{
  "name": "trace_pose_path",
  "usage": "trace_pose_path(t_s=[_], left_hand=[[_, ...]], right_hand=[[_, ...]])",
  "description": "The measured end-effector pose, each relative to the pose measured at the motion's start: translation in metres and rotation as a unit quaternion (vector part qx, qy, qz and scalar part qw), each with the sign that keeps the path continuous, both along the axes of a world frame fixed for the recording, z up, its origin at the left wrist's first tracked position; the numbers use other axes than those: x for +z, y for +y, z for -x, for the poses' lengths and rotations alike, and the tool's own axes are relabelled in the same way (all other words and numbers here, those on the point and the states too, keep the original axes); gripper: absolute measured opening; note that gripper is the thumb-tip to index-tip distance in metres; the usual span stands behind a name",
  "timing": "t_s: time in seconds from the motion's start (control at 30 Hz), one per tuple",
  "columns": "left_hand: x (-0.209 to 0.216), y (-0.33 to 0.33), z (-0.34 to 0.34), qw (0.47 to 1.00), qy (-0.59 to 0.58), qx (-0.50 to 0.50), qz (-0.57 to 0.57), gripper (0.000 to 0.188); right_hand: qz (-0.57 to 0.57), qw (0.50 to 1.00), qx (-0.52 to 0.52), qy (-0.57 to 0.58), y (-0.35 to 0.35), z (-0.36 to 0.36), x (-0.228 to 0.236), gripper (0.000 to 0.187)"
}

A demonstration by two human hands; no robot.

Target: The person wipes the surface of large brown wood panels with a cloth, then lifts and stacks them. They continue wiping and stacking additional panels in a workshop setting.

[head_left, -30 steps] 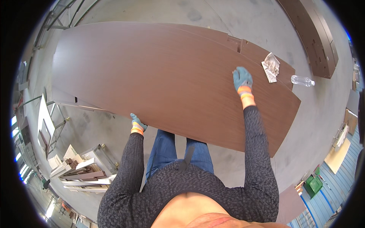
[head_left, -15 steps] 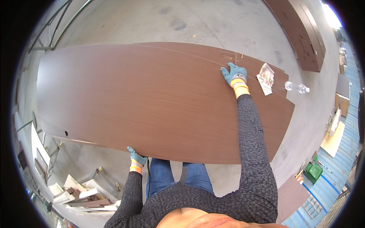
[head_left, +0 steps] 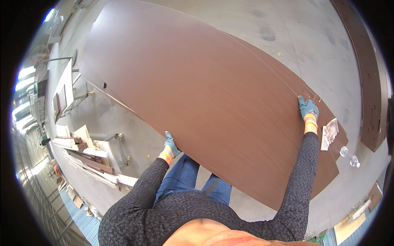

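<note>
A large dark-brown panel [head_left: 197,94] lies in front of me, on top of at least one more brown panel [head_left: 326,112] that shows along its far right edge. My left hand [head_left: 171,145], in a blue-green work glove, grips the near edge, its lower fingers hidden by the board. At the opposite long edge, my gloved right hand [head_left: 308,108] has its fingertips hooked over the rim of the same top panel. A crumpled whitish cloth [head_left: 329,134] rests on the lower panel just beyond that hand. Beside it lies a clear plastic bottle [head_left: 349,157].
Offcuts of board [head_left: 92,158] are heaped on the left, next to a metal frame on castors [head_left: 119,141]. Farther left stands a rack with a white board [head_left: 65,88]. Long brown panels [head_left: 367,82] are stacked on the right. Grey concrete floor [head_left: 246,24] surrounds the panels.
My view has turned leftward, so the panel now slants down to the right. My right hand has gone from lying spread on the panel to hooking its far edge. My left hand still holds the near edge.
</note>
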State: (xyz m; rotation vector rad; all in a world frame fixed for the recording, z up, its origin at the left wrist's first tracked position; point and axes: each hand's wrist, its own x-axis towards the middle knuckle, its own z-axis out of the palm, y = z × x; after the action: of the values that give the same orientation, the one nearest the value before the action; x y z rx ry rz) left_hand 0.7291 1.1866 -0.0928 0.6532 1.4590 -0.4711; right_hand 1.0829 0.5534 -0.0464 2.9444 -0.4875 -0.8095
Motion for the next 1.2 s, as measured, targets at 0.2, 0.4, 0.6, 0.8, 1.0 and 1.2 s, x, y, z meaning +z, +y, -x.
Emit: trace_pose_path(t_s=[0.2,0.4,0.6,0.8,1.0,1.2], left_hand=[[0.002,-0.017,-0.002,0.997,-0.021,0.015,-0.07,0.101],[0.004,-0.013,0.0,0.999,-0.025,0.016,-0.041,0.101],[0.012,-0.014,-0.006,0.997,-0.03,0.054,-0.035,0.096],[0.01,-0.012,0.0,0.998,-0.008,0.046,-0.038,0.099],[0.011,-0.015,0.003,0.997,-0.016,0.069,-0.024,0.106],[0.012,-0.021,0.0,0.996,-0.027,0.066,-0.045,0.106]], right_hand=[[-0.013,0.997,0.029,-0.068,0.0,0.014,-0.005,0.069],[-0.013,0.999,-0.005,-0.051,-0.003,0.001,-0.009,0.075],[-0.021,1.0,-0.014,-0.01,-0.011,0.0,-0.012,0.084],[-0.025,0.999,0.025,-0.037,-0.02,0.015,0.006,0.085],[-0.039,0.994,0.077,-0.064,-0.018,0.03,0.084,0.087],[-0.004,0.983,0.113,-0.145,-0.011,0.066,0.199,0.083]])
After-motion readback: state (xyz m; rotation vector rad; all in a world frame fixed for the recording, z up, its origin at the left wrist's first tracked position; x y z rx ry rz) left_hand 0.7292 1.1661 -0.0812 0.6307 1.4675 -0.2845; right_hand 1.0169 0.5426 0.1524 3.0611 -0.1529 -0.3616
